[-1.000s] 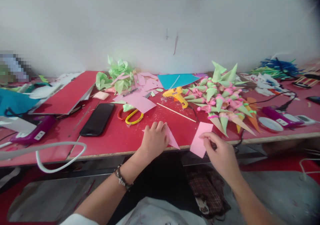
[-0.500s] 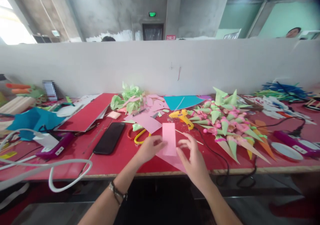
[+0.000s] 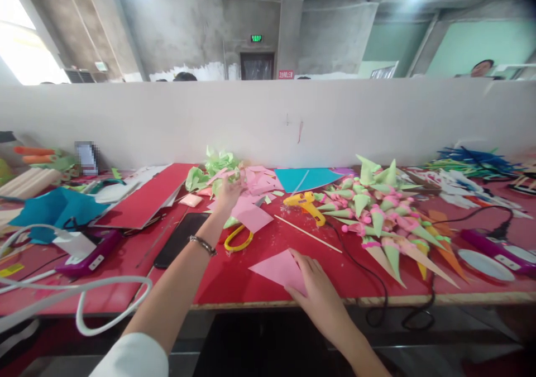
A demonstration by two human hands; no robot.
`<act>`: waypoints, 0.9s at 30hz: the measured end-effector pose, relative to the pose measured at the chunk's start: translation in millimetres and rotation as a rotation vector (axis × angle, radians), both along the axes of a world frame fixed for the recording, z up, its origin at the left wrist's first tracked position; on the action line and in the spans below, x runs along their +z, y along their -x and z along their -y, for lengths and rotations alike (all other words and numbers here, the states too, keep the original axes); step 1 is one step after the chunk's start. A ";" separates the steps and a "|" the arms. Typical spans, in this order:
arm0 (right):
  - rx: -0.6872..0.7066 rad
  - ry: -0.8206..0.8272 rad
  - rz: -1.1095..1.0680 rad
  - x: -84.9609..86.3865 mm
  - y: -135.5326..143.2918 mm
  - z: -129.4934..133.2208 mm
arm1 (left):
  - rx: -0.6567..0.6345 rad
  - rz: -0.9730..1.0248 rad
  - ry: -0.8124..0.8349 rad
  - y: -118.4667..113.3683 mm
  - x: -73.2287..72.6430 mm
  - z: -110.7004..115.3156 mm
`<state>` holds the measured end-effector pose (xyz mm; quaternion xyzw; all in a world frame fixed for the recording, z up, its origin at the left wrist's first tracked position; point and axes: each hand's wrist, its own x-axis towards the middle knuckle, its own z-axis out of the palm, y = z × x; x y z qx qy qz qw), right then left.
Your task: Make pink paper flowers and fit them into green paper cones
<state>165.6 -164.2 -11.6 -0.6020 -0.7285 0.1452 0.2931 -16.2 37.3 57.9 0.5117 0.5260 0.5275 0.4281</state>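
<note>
My left hand reaches over the pile of pink paper pieces, beside crumpled light green paper; its fingers are blurred, and whether they hold anything is unclear. Near the front edge my right hand rests at the right side of a pink paper sheet, thumb and fingers apart at its edge. A thin wooden stick lies behind that sheet. The yellow glue gun is farther back, and yellow-handled scissors lie left of the stick, partly under paper.
A black phone lies partly behind my left forearm. Green and pink paper cones are heaped on the right, near a white dish. Purple power strips with cables and a red board occupy the sides.
My left hand has moved forward and left to the paper pile. The small pink rectangle is no longer visible between my hands. My right hand has lowered onto the pink sheet.
</note>
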 end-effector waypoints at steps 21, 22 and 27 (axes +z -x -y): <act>0.530 0.152 -0.125 26.1 -22.3 -42.9 | -0.813 -1.384 -0.718 18.1 -34.1 156.8; 0.527 0.148 -0.101 25.3 -25.4 -41.0 | -0.813 -1.384 -0.710 17.2 -36.2 158.3; 0.461 0.072 0.088 24.2 -39.7 -18.3 | -0.719 -1.417 -0.693 11.6 -45.7 174.5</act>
